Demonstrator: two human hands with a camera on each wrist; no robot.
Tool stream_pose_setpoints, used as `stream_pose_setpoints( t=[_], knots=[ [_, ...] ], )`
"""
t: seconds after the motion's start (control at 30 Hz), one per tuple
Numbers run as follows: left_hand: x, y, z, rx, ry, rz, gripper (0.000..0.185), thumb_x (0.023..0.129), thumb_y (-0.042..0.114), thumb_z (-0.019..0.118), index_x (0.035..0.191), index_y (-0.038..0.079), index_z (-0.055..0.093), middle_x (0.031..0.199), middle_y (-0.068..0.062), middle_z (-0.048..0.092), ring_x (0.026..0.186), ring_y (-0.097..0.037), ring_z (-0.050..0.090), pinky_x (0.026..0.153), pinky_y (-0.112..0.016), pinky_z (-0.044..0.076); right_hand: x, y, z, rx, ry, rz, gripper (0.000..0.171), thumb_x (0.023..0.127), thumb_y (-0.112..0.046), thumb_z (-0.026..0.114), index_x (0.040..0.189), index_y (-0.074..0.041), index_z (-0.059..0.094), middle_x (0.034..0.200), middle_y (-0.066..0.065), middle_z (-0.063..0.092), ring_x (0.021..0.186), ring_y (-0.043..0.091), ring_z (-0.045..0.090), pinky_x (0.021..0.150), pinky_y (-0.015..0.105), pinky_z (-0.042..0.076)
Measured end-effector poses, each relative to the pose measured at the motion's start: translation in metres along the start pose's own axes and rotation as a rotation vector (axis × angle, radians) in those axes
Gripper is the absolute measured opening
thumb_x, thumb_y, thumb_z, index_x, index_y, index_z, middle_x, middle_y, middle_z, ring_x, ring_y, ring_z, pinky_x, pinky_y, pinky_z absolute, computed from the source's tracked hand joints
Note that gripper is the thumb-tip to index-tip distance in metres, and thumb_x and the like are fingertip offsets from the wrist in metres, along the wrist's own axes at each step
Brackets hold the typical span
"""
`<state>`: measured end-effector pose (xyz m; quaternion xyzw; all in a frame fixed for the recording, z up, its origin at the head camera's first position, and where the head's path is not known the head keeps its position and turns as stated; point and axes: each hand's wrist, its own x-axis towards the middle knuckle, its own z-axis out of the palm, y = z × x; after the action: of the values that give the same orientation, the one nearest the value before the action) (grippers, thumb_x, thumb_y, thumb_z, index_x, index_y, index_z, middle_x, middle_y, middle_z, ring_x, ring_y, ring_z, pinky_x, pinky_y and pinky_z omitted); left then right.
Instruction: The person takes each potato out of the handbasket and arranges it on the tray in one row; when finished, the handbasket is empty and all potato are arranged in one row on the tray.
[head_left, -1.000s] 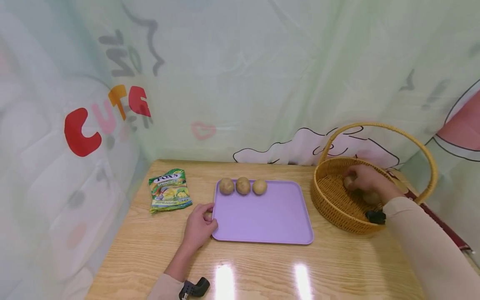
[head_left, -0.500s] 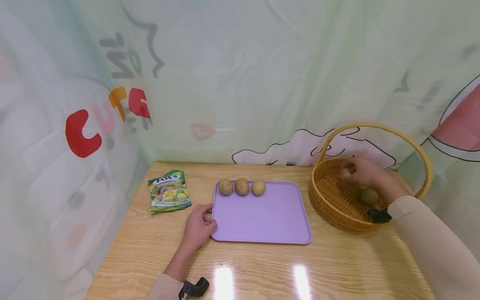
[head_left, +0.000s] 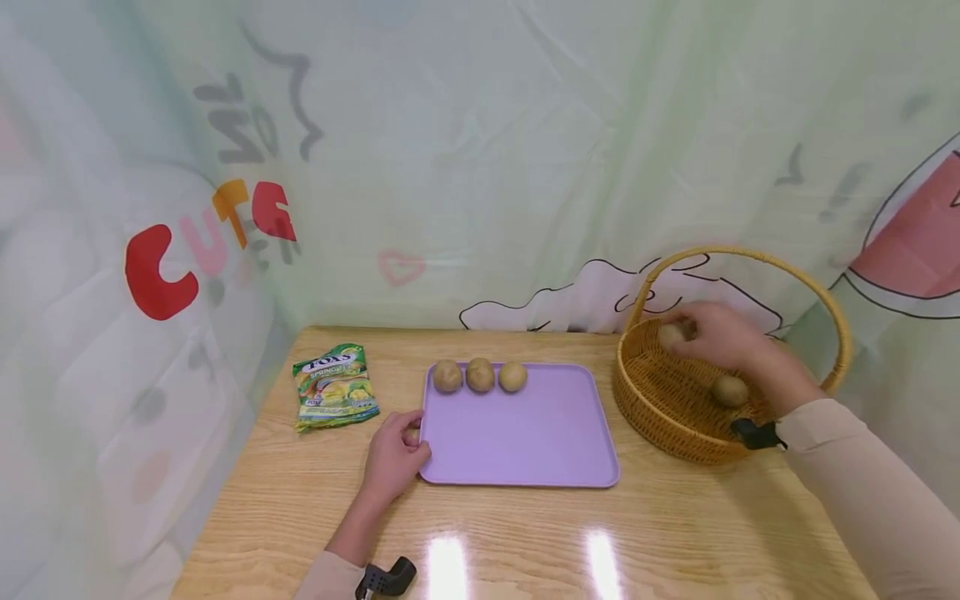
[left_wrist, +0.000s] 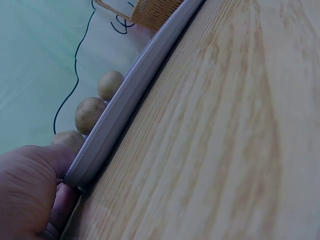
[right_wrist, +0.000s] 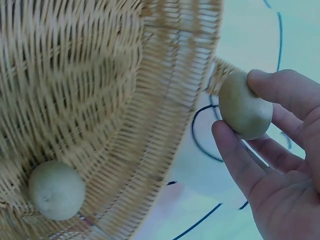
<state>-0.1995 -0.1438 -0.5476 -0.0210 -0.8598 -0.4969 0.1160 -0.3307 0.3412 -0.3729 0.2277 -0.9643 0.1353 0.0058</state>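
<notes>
My right hand point(head_left: 712, 336) grips a small potato point(head_left: 670, 335) point(right_wrist: 244, 106) between thumb and fingers, lifted above the wicker basket point(head_left: 660, 400) point(right_wrist: 90, 100) near its far rim. One more potato point(head_left: 729, 390) point(right_wrist: 56, 190) lies in the basket. Three potatoes point(head_left: 480, 376) point(left_wrist: 90, 113) sit in a row along the far edge of the purple tray point(head_left: 525, 442) point(left_wrist: 130, 100). My left hand point(head_left: 395, 456) point(left_wrist: 30, 190) rests on the table and holds the tray's near left edge.
A green candy bag point(head_left: 334, 387) lies left of the tray on the wooden table point(head_left: 525, 542). The basket's tall handle point(head_left: 750, 254) arches over my right hand. A printed curtain closes off the back and sides.
My right hand has risen out of the basket bottom with a potato, moving up and slightly left toward the rim. The left hand has stayed at the tray edge.
</notes>
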Motion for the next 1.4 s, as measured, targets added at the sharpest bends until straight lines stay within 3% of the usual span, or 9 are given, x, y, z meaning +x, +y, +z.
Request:
stream_pose_setpoints(
  t=[0.17, 0.4, 0.63, 0.83, 1.4],
  knots=[
    [0.000, 0.000, -0.002, 0.008, -0.006, -0.016, 0.049, 0.072, -0.002, 0.070, 0.120, 0.000, 0.065, 0.100, -0.003, 0.060, 0.070, -0.009, 0.057, 0.060, -0.022, 0.051, 0.003, -0.023, -0.003, -0.001, 0.009, -0.031, 0.042, 0.083, -0.019, 0.074, 0.123, -0.009, 0.065, 0.105, 0.008, 0.065, 0.088, 0.024, 0.056, 0.075, 0.044, 0.047],
    [0.000, -0.001, -0.002, 0.013, -0.007, -0.022, 0.049, 0.073, -0.001, 0.071, 0.121, 0.001, 0.065, 0.101, -0.003, 0.060, 0.070, -0.010, 0.057, 0.060, -0.023, 0.051, 0.009, -0.050, -0.004, 0.041, 0.019, -0.068, 0.042, 0.082, -0.016, 0.077, 0.120, -0.004, 0.064, 0.110, 0.011, 0.063, 0.096, 0.026, 0.058, 0.079, 0.045, 0.048],
    [0.001, -0.003, -0.001, 0.010, -0.006, -0.012, 0.048, 0.073, -0.001, 0.071, 0.121, 0.001, 0.065, 0.100, -0.002, 0.060, 0.070, -0.010, 0.057, 0.060, -0.023, 0.051, 0.014, -0.060, 0.003, 0.107, 0.015, -0.093, 0.040, 0.082, -0.015, 0.077, 0.119, -0.007, 0.064, 0.102, 0.006, 0.062, 0.087, 0.021, 0.055, 0.071, 0.037, 0.050],
    [0.001, -0.002, -0.001, 0.006, -0.009, -0.016, 0.048, 0.073, -0.001, 0.070, 0.121, 0.001, 0.065, 0.102, -0.003, 0.061, 0.070, -0.009, 0.057, 0.060, -0.023, 0.051, 0.018, -0.070, 0.010, 0.156, 0.017, -0.109, 0.040, 0.081, -0.013, 0.078, 0.118, -0.005, 0.065, 0.098, 0.008, 0.061, 0.086, 0.023, 0.055, 0.073, 0.039, 0.051],
    [0.000, 0.001, -0.001, 0.015, -0.008, -0.009, 0.048, 0.073, -0.001, 0.071, 0.120, 0.001, 0.065, 0.101, -0.003, 0.060, 0.070, -0.009, 0.056, 0.059, -0.023, 0.050, 0.032, -0.095, 0.047, 0.293, 0.012, -0.114, 0.042, 0.081, -0.008, 0.076, 0.121, -0.004, 0.063, 0.120, 0.014, 0.061, 0.104, 0.029, 0.059, 0.079, 0.041, 0.055]
  ],
)
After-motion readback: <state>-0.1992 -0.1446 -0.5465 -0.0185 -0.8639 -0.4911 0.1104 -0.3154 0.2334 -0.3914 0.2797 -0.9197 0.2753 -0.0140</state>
